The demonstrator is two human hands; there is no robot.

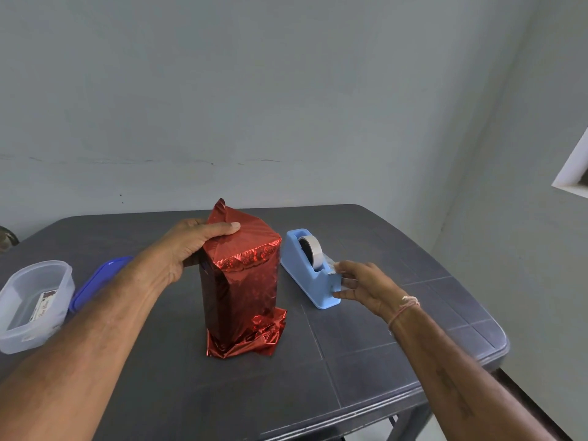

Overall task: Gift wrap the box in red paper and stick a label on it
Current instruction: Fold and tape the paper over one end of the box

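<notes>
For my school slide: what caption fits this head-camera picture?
The left hand holds the red-wrapped box upright while the right hand pinches tape at the blue dispenser.

Landmark: wrapped box (pixel 241 281), upright on the table (pixel 381 361), about mid-table.

- On its top, from the left: my left hand (pixel 194 246) grips it, thumb across the top face.
- A paper flap (pixel 219 211) stands up at its top far-left corner. Loose paper (pixel 248 342) spreads at its foot, near side and right.
- Just right of it, apart: tape dispenser (pixel 313 281), with the roll (pixel 313 251) seated in it.
- Further right, at the dispenser's near end: my right hand (pixel 362 286) pinches the tape strip (pixel 348 283).
- Left of it, past my forearm: lid (pixel 95 281).
- Further left, just beside the lid: container (pixel 19 329), with the label (pixel 44 305) lying in it.
</notes>
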